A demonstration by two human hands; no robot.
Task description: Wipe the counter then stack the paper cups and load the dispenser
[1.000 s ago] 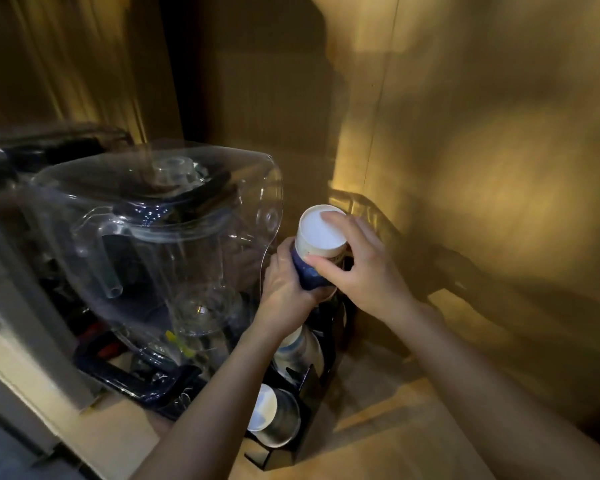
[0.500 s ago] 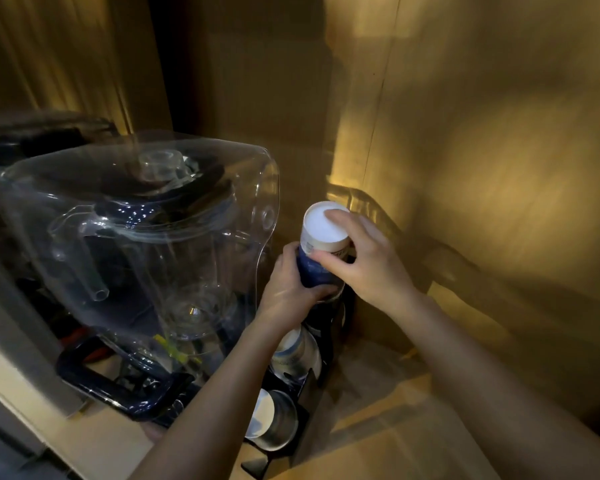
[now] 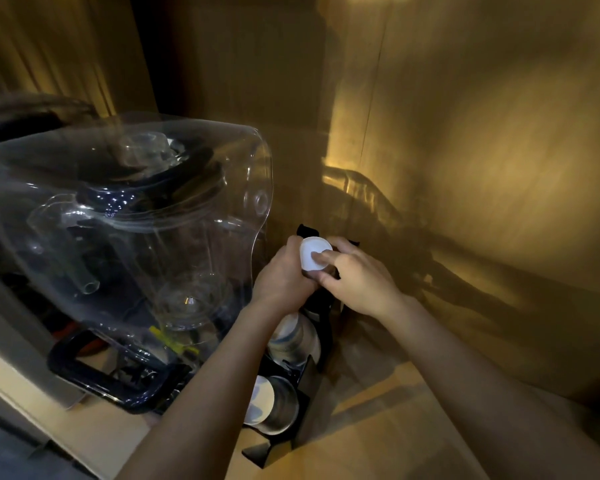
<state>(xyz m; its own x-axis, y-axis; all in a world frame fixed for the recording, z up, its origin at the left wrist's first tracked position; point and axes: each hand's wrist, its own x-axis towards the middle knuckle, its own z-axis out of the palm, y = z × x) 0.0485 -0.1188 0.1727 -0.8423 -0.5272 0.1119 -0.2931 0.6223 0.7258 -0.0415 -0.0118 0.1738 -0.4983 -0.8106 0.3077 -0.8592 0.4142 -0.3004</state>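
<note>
A stack of cups is held bottom-up over the top slot of the black dispenser, the white base of the outermost cup facing the camera. The stack is gripped from the left by the left hand, whose fingers are curled round its side, probably to steady it and keep it in line with the slot. The right hand is laid over the stack from the right, with one fingertip pressed flat on the white base and the other fingers wrapped round the far side; this looks like a downward push, so that the stack is fed into the rack rather than dropped. Most of the stack is hidden by both hands, and how deep it sits in the slot cannot be told.

Two lower slots of the dispenser are already filled: a row of cups lies in the middle slot, and another row in the lowest, its white base turned toward the viewer (the cups lie tilted, bases out). The loading step is therefore judged to be well along, with the top slot the last to be filled.

Just left of the dispenser stands a clear blender jar with a dark handle; nothing but the blade fitting can be made out inside it. The wooden counter beside the dispenser is bare where it shows.
</note>
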